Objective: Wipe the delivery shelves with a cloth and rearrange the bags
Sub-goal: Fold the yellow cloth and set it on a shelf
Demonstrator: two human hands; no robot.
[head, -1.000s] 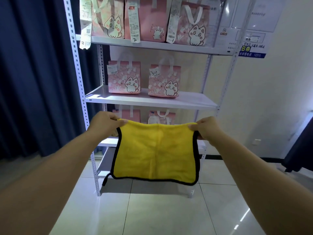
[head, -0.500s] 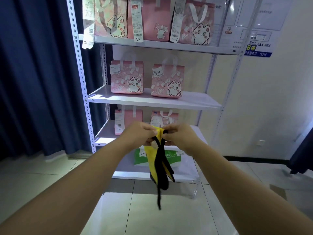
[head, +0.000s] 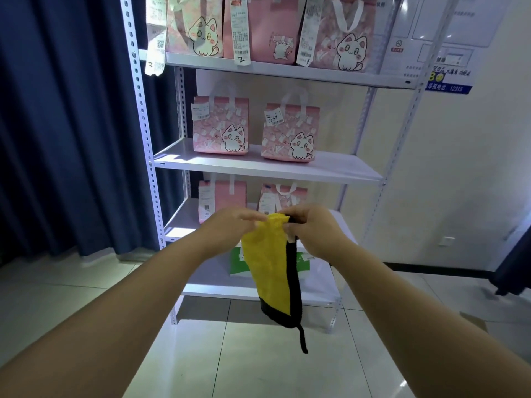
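Observation:
A yellow cloth with a black border hangs folded in half in front of me. My left hand and my right hand pinch its top edge close together. Behind it stands a white metal shelf rack. Pink cat-print bags stand on it: three on the top shelf, two on the middle shelf, two on the shelf below, partly hidden by my hands. A green and white bag lies on the lowest shelf behind the cloth.
Dark blue curtains hang left of the rack. A white wall with a notice board and a socket is at the right. Pale floor tiles stretch below. A dark object stands at the right edge.
My hands came together from wide apart, folding the spread cloth in half. It now hangs as a narrow strip, showing more yellow than half a second ago. I am closer to the rack.

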